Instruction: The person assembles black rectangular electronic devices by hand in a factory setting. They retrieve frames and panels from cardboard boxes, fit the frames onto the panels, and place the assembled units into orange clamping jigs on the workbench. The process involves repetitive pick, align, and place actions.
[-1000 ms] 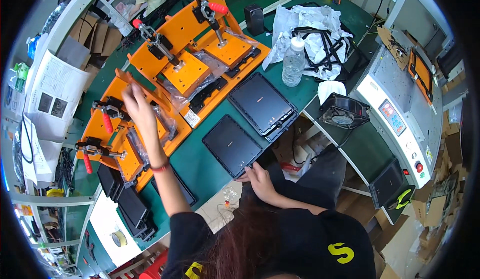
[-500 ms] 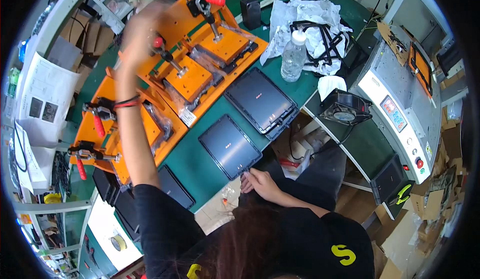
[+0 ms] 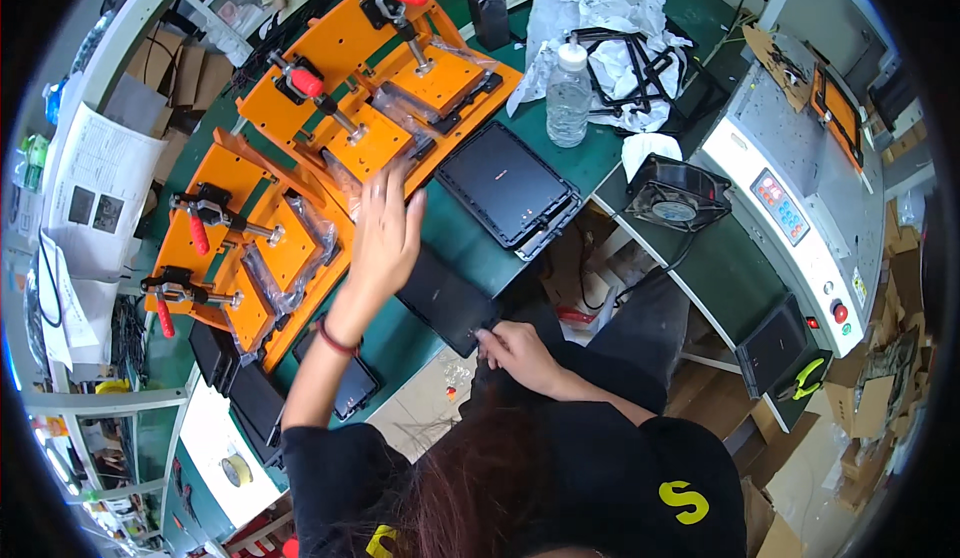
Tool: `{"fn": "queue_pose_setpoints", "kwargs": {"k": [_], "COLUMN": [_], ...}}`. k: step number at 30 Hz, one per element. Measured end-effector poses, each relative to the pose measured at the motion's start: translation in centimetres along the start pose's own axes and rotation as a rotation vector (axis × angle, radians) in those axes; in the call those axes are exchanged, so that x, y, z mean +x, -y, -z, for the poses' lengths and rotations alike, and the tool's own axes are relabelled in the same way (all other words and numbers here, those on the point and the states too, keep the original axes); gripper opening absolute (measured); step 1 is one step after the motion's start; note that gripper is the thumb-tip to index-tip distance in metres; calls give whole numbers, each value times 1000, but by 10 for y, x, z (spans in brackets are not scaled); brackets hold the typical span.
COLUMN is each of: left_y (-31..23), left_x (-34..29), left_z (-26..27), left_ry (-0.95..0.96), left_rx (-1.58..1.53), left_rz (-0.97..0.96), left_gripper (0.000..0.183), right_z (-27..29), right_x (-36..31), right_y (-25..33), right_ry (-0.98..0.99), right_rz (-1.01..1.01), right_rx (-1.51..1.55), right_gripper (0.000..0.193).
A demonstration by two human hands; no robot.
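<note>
My left hand (image 3: 385, 233) is held with its fingers stretched out and nothing visible in them. It hovers between the orange clamping fixture (image 3: 262, 108) and a flat black rectangular panel (image 3: 440, 293), covering part of both. My right hand (image 3: 522, 360) pinches the panel's near corner between thumb and fingers at the bench's front edge. To the right of that panel, a small stack of similar black panels (image 3: 508, 188) lies on the green bench. Red-handled toggle clamps (image 3: 307, 82) stand on the fixture, above orange press plates (image 3: 368, 145) with clear film around them.
A clear plastic bottle (image 3: 569, 98) and crumpled white paper with black frames (image 3: 640, 68) stand behind the stack. At right are a small black fan (image 3: 678, 193) and a white machine with a control panel (image 3: 780, 206). More black panels (image 3: 350, 383) lie at lower left.
My left hand has come down and right, away from the toggle clamp, to near the panel. The panel in my right hand has tilted and looks darker. The view has shifted slightly.
</note>
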State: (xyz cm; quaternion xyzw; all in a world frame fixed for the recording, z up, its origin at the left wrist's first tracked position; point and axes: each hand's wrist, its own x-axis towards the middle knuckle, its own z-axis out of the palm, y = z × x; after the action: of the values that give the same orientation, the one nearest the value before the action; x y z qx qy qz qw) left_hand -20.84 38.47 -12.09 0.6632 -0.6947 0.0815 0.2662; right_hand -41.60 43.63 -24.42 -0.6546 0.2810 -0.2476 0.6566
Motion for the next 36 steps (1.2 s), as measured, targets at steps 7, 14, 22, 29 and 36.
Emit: {"fn": "queue_pose_setpoints", "kwargs": {"k": [7, 14, 22, 29, 36], "left_y": [-4, 18, 48, 40, 46], "left_x": [-3, 74, 76, 67, 49], "left_z": [31, -54, -127, -119, -147], "left_ry": [92, 42, 85, 162, -52], "left_rx": [-876, -1468, -989, -779, -1023], "left_rz": [326, 269, 178, 216, 278], "left_gripper": [57, 42, 38, 35, 36], "right_z": [34, 103, 106, 116, 127], "right_x": [2, 47, 60, 55, 51], "right_y": [64, 51, 23, 12, -1], "right_ry": [-316, -705, -607, -526, -373], "right_rz": [606, 770, 601, 622, 704], "right_rx": [-732, -1067, -1089, -1021, -1110], "right_gripper": [46, 55, 56, 55, 57]}}
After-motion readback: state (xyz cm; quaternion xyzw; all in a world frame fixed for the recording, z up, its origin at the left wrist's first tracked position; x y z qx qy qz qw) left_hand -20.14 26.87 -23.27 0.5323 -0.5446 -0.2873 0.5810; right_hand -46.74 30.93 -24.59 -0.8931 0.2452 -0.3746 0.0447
